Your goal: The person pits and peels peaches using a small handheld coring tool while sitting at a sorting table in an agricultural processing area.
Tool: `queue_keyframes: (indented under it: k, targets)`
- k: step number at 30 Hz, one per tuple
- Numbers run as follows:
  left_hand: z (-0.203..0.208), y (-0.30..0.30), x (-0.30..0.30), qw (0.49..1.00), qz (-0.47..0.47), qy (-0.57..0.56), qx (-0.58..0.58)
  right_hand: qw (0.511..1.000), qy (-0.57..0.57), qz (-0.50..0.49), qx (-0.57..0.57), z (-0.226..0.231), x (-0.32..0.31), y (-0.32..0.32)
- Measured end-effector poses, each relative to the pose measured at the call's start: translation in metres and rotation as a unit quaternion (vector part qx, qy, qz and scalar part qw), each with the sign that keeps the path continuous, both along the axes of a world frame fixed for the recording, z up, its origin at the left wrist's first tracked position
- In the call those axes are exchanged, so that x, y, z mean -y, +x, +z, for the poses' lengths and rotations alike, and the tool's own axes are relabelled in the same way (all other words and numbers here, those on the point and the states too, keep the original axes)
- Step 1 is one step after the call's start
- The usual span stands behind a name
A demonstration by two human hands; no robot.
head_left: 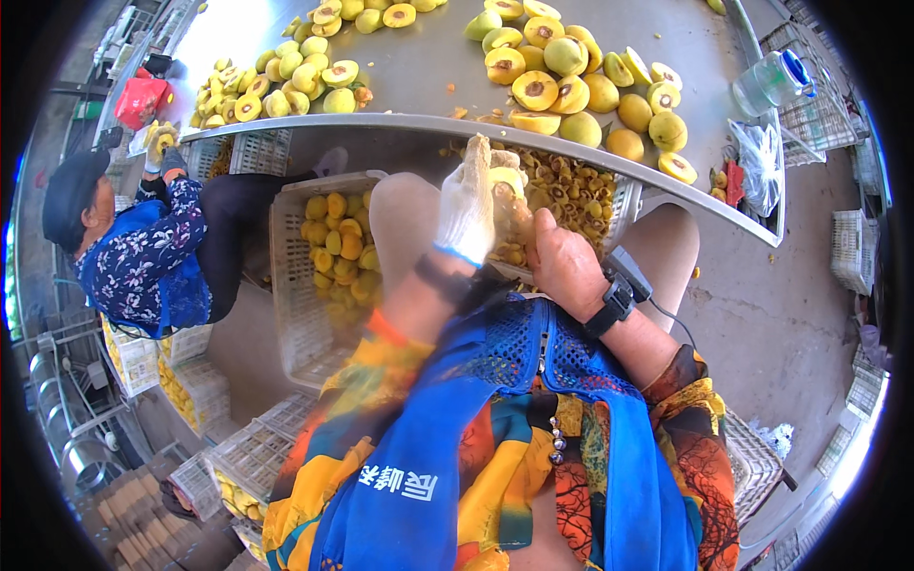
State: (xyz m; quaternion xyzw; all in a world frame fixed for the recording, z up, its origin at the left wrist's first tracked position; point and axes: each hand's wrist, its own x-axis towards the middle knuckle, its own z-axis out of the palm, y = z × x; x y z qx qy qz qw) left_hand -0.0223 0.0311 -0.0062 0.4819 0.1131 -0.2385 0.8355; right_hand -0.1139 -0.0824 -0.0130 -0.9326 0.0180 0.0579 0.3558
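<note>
My left hand (pixel 468 205), in a white glove, is closed around a yellow peach half (pixel 509 179) in front of the table edge. Close beside the fruit is my bare right hand (pixel 568 265), its fingers curled and thumb raised; whatever it grips is hidden. Under both hands stands a crate (pixel 624 205) full of brown peach pits and scraps (pixel 581 190). On the metal table (pixel 428 71) ahead lie many halved yellow peaches (pixel 535 89), several with pits showing. Left of my knee, a white crate (pixel 286 276) holds yellow peach halves (pixel 345 249).
A co-worker (pixel 143 238) in a blue vest sits at the left, hands on fruit. Clear plastic jar (pixel 771 81) and plastic bag (pixel 759 167) rest at the table's right end. Stacked crates (pixel 267 443) stand behind on the left; another crate (pixel 752 466) is right of me.
</note>
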Motion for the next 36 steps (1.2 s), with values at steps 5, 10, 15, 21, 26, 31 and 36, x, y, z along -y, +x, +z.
queue_keyframes:
  k: [5,10,15,21,26,31,36]
  targets:
    - [0.000,-0.003,0.015,0.998,0.060,-0.023,0.011,0.996,0.034,-0.056,0.060,-0.006,-0.010,-0.003]
    - [-0.003,-0.010,0.015,0.993,0.073,-0.047,0.078,0.993,0.056,-0.098,0.035,0.003,-0.015,-0.002]
    - [-0.002,-0.014,0.018,0.984,0.080,0.000,0.161,0.989,0.079,-0.113,0.044,0.006,-0.015,-0.001]
    - [-0.012,-0.011,0.015,0.986,0.041,0.001,0.161,0.988,0.121,-0.055,0.081,0.010,-0.013,-0.004]
    - [0.002,0.006,0.008,0.996,-0.043,0.069,0.028,0.993,0.112,-0.025,-0.004,0.003,-0.004,-0.002]
    - [0.007,0.006,0.010,0.984,-0.040,0.136,0.107,0.983,0.182,-0.030,0.000,0.020,-0.005,0.004]
    - [-0.008,0.005,0.013,0.990,-0.005,0.068,0.124,0.938,0.321,-0.046,-0.120,0.027,-0.002,0.009]
